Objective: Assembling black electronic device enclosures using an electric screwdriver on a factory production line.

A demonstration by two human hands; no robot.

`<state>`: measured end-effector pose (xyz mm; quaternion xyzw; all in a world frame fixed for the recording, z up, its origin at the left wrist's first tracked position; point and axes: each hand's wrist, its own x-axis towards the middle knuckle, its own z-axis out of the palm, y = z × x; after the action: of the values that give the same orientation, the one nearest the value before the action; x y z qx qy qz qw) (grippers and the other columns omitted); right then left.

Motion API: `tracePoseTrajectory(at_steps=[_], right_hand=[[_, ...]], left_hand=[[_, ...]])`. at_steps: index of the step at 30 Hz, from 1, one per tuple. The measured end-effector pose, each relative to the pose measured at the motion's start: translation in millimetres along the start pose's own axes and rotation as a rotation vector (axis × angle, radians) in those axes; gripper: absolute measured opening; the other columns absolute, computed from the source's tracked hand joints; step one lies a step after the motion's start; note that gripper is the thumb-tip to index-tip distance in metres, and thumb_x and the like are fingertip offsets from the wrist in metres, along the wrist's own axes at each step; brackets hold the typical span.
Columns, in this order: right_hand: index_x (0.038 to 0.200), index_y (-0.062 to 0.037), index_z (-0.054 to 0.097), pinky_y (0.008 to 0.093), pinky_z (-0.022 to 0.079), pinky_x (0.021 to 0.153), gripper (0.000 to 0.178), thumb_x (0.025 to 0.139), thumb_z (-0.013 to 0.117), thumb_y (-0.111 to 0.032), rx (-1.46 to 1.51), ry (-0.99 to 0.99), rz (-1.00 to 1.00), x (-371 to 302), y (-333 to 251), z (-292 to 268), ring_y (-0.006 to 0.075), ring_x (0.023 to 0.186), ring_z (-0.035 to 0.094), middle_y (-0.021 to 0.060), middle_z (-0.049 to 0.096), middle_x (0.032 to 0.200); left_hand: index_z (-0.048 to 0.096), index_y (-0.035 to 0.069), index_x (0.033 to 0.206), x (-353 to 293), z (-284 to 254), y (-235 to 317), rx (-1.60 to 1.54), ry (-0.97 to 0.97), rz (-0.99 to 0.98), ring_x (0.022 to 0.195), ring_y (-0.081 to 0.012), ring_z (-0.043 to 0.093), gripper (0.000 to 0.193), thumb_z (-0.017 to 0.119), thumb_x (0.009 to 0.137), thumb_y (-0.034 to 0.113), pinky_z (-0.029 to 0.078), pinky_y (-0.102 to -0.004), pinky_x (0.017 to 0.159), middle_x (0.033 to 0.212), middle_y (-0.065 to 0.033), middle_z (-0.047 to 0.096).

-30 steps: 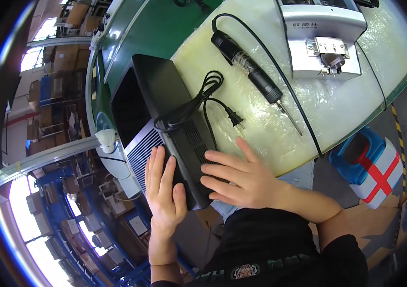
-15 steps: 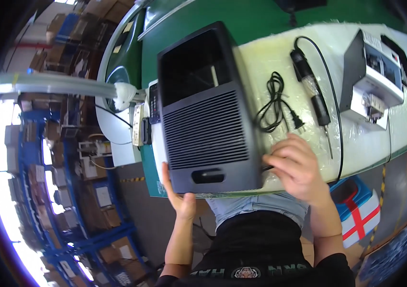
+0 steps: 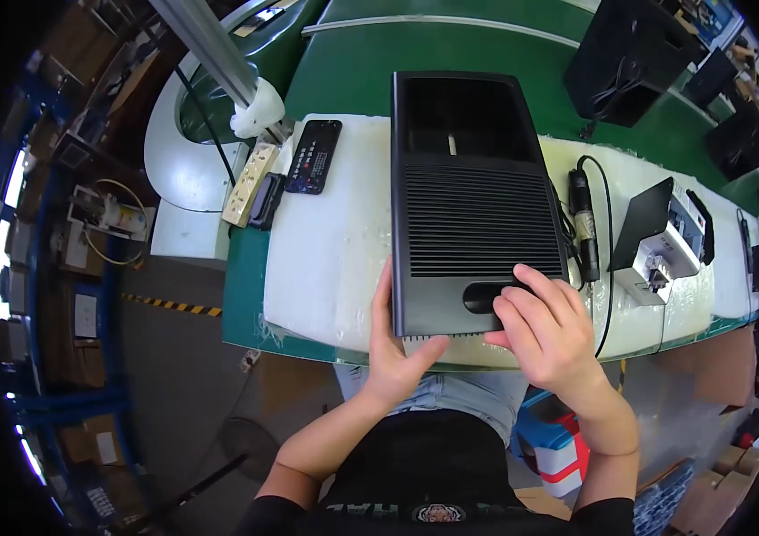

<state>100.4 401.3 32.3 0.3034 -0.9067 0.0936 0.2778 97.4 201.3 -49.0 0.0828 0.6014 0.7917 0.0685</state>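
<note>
A black rectangular appliance case [image 3: 482, 219] with a glossy dark panel, horizontal slats and an oval slot lies on the pale padded mat [image 3: 326, 268]. My left hand [image 3: 397, 357] grips its near left corner, fingers along the side and thumb at the near edge. Around the near right corner, my right hand [image 3: 547, 335] is closed, with fingertips over the slotted face and thumb by the near edge. A power cord [image 3: 567, 234] is mostly hidden behind the case's right side. Beside it lies a corded electric screwdriver [image 3: 583, 219].
Left of the case are a dark handset with buttons [image 3: 313, 157], a power strip [image 3: 250, 185] and a small black block [image 3: 266, 202]. A metal pole [image 3: 210, 49] rises at the far left. A white-and-black machine [image 3: 661, 250] stands right; a large black box [image 3: 629, 62] is behind.
The view has turned. The case now sits straighter and covers most of the power cord. My right hand has gone from the case's right side to its near right corner; my left hand still grips.
</note>
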Motion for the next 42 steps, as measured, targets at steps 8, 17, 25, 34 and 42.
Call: tracePoseTrajectory(at_steps=[8,17,25,34,42], right_hand=[[0.091,0.0092,0.059,0.0456,0.056,0.070,0.040,0.092,0.055,-0.030,-0.024,0.139,0.062,-10,-7,20,0.0394,0.089,0.065,0.0187,0.061,0.085],[0.093,0.0083,0.059,0.0491,0.054,0.081,0.044,0.097,0.047,-0.034,-0.001,0.088,0.170,-19,-14,24,0.0401,0.094,0.065,0.0192,0.062,0.085],[0.096,0.0037,0.060,0.0467,0.053,0.078,0.039,0.098,0.047,-0.033,-0.022,0.158,0.194,-24,-15,36,0.0397,0.095,0.065,0.0148,0.064,0.088],[0.108,0.0006,0.054,0.0516,0.044,0.093,0.034,0.099,0.044,-0.031,-0.039,0.084,0.248,-39,-23,38,0.0415,0.108,0.058,0.0157,0.061,0.104],[0.111,0.0005,0.057,0.0523,0.040,0.092,0.035,0.078,0.062,-0.009,0.111,-0.031,0.195,-70,-68,52,0.0371,0.108,0.051,0.0167,0.055,0.115]], left_hand=[[0.004,-0.004,0.147,-10,-6,-20,0.290,-0.041,0.126,0.136,-0.0270,0.029,0.090,0.063,0.080,0.004,0.023,-0.0372,0.111,0.150,-0.0208,0.021],[0.003,-0.008,0.146,-10,13,-18,0.041,0.089,0.073,0.137,-0.0269,0.029,0.084,0.057,0.083,0.005,0.024,-0.0358,0.111,0.152,-0.0233,0.016],[0.008,-0.008,0.146,-7,7,-31,0.138,0.120,0.227,0.141,-0.0302,0.020,0.081,0.058,0.084,0.008,0.021,-0.0369,0.112,0.153,-0.0242,0.012],[0.043,-0.006,0.132,25,-30,9,0.482,-0.140,0.448,0.133,-0.0499,0.029,0.069,0.070,0.071,0.011,0.028,-0.0547,0.107,0.139,-0.0279,0.036],[0.046,-0.010,0.129,41,-54,34,0.330,-0.438,0.350,0.137,-0.0500,0.020,0.055,0.054,0.074,-0.008,0.019,-0.0547,0.110,0.139,-0.0231,0.040]])
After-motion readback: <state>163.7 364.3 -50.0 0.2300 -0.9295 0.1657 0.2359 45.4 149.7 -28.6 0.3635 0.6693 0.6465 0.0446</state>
